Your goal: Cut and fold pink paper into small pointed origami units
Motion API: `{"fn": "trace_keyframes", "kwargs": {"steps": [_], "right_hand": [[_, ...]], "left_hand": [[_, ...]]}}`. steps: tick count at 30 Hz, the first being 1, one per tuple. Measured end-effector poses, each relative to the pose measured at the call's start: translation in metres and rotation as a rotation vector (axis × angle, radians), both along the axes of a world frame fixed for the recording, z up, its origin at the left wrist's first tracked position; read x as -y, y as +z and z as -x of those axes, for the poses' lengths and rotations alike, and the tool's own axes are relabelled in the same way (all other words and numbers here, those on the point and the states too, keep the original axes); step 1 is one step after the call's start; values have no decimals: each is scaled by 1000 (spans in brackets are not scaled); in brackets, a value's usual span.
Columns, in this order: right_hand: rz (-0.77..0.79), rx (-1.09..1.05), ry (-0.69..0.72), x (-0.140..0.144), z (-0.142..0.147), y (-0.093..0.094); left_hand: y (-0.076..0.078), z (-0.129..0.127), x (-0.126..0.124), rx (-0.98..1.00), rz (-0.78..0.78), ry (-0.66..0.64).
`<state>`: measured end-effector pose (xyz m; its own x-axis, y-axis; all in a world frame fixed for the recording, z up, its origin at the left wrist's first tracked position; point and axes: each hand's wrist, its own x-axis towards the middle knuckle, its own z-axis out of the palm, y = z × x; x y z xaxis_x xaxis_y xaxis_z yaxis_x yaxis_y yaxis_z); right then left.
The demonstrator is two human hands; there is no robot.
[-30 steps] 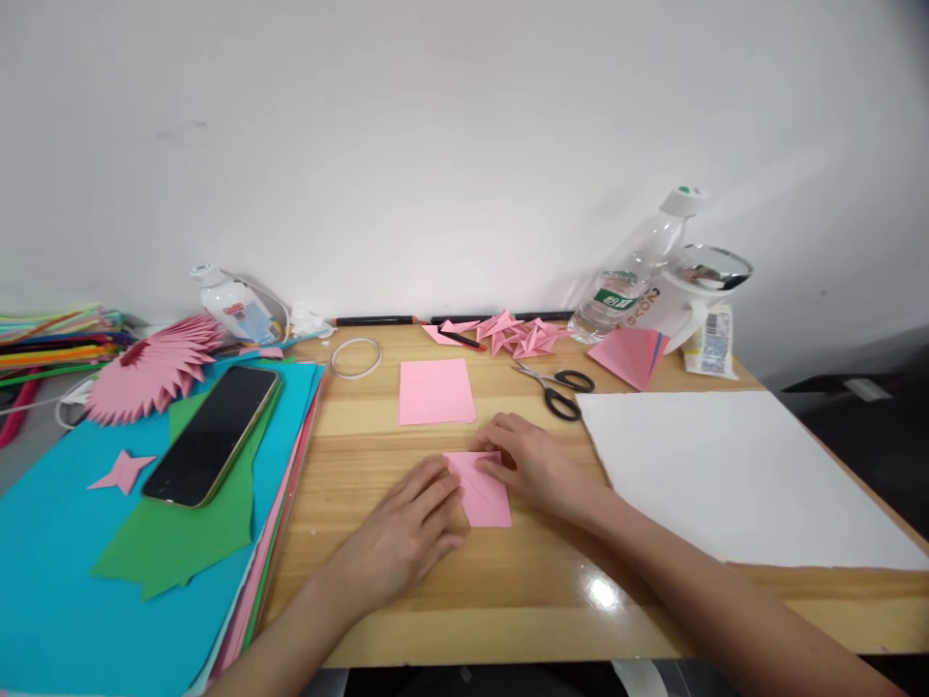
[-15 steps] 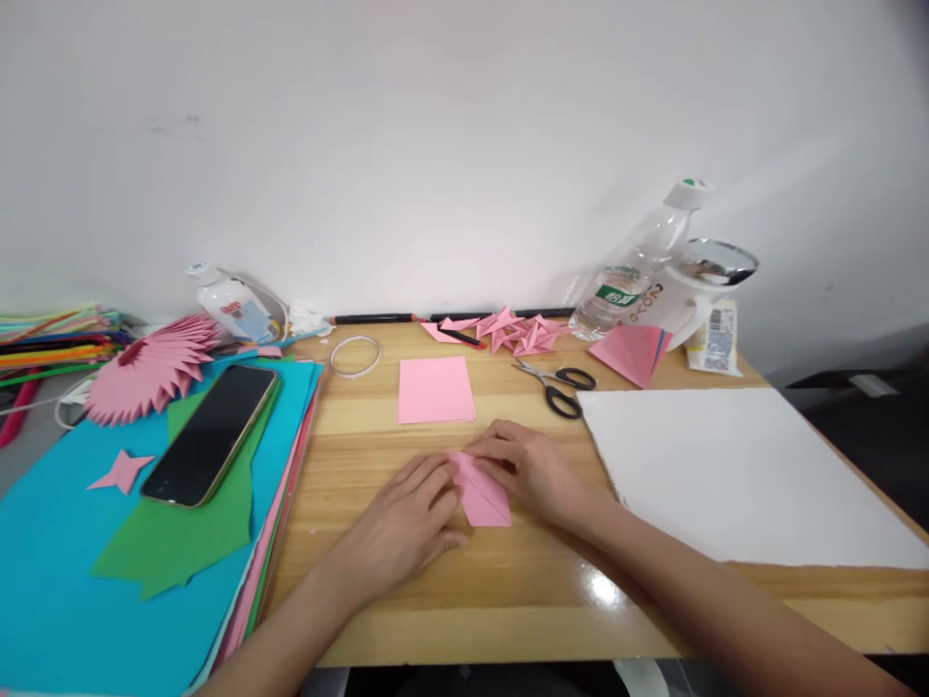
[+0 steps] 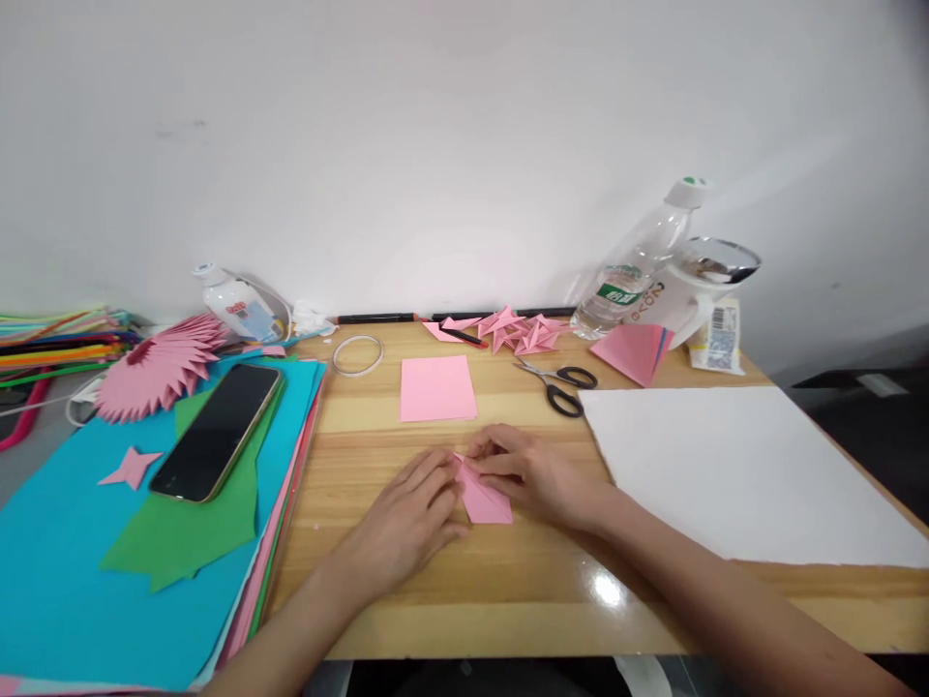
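Note:
On the wooden table lies a small folded sheet of pink paper [image 3: 488, 505], with creases running down to its lower right corner. My left hand [image 3: 413, 508] steadies its upper left edge with bent fingers. From the right, my right hand [image 3: 529, 469] pinches a flap near the top of the same sheet, its thumb and fingertips close together. The fingertips partly cover the upper fold. Just beyond the hands sits a stack of square pink paper [image 3: 438, 389]. Black-handled scissors [image 3: 562, 389] lie behind my right hand.
A phone [image 3: 219, 433] rests on green and blue paper at left, near a pink folded star [image 3: 132, 468]. White board [image 3: 747, 474] lies at right. Along the wall are pink folded pieces [image 3: 519, 332], a tape ring [image 3: 358, 356], a plastic bottle [image 3: 628, 276] and a mug [image 3: 697, 290].
My right hand's fingers have shifted slightly on the pink paper's upper flap, now pinched closer together. The left hand stays in place. The whole view has moved a little.

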<state>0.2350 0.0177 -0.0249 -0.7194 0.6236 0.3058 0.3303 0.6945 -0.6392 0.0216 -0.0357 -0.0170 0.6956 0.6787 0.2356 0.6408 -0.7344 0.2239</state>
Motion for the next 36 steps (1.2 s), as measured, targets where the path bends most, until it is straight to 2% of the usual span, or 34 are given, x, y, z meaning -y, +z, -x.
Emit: {"fn": "trace_keyframes", "kwargs": {"steps": [18, 25, 32, 36], "right_hand": [[147, -13, 26, -2, -2, 1], [254, -23, 44, -3, -4, 6], [412, -123, 12, -8, -2, 7], [410, -99, -16, -7, -2, 7]], "left_hand": [[-3, -2, 4, -19, -43, 21], [-2, -2, 5, -21, -26, 46], [-2, -1, 3, -48, -43, 10], [-2, -1, 4, -48, -63, 6]]}}
